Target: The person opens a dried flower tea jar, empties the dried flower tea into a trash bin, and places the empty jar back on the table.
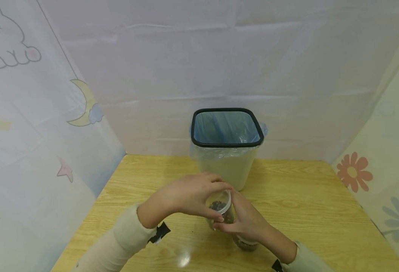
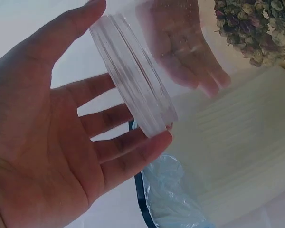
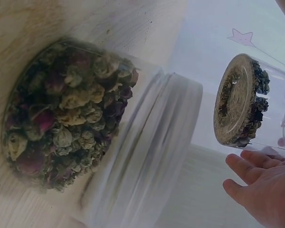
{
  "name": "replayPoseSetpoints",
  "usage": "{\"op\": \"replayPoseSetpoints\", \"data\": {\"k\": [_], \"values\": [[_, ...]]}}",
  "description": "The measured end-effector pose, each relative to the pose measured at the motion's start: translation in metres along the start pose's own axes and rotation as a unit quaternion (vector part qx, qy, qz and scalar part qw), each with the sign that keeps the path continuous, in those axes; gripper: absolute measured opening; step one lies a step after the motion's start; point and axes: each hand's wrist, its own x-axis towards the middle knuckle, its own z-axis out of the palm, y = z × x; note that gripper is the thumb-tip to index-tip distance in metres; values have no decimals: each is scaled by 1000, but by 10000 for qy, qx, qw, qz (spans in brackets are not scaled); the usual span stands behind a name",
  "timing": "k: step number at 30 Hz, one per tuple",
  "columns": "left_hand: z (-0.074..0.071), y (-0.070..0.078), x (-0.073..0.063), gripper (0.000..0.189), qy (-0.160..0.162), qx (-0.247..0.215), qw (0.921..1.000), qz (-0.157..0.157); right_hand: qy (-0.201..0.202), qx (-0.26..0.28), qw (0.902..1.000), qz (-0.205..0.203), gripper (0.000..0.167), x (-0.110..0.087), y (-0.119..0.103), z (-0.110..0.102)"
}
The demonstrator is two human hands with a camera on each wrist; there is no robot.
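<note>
A clear jar (image 3: pixel 242 102) is up in the air between the two hands, with its bottom off the wooden table (image 1: pixel 305 211). Its long side runs up and down, and it looks close to straight up. The left hand (image 1: pixel 192 194) is over the top of it, and the right hand (image 1: pixel 248 219) is around its side, lower down, so both hands touch it and neither one is nearer. The left thumb and fingers are spread just wide enough to pinch the clear lid (image 2: pixel 133 76) around its edge, with a gap between the palm and the lid. The right thumb and fingers hold the jar from two sides. I cannot tell if the lid is tight or loose. Dried flowers (image 3: pixel 260 85) lie in a thin layer at the bottom of the jar. A second jar (image 3: pixel 76 118), much fuller of dried flowers, stands on the table by the right wrist, with its lid (image 3: pixel 168 142) on. Behind the hands is a bin (image 1: pixel 225 166) with a blue bag (image 1: pixel 220 126) in it.
</note>
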Motion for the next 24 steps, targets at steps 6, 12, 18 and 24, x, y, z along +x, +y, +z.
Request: {"op": "replayPoseSetpoints", "data": {"k": [6, 12, 18, 24], "values": [[4, 7, -1, 73, 123, 55, 9984, -542, -70, 29, 9998, -173, 102, 3, 1, 0], [6, 15, -1, 75, 263, 221, 9943, -1007, -65, 73, 9999, -129, 90, 4, 0, 0], [10, 17, 0, 78, 372, 366, 9904, -1279, -87, 119, 9999, -52, 92, 4, -1, 0], [10, 15, -1, 89, 329, 475, 9922, -1103, -70, 121, 9999, -38, 90, 3, 0, 1]]}}
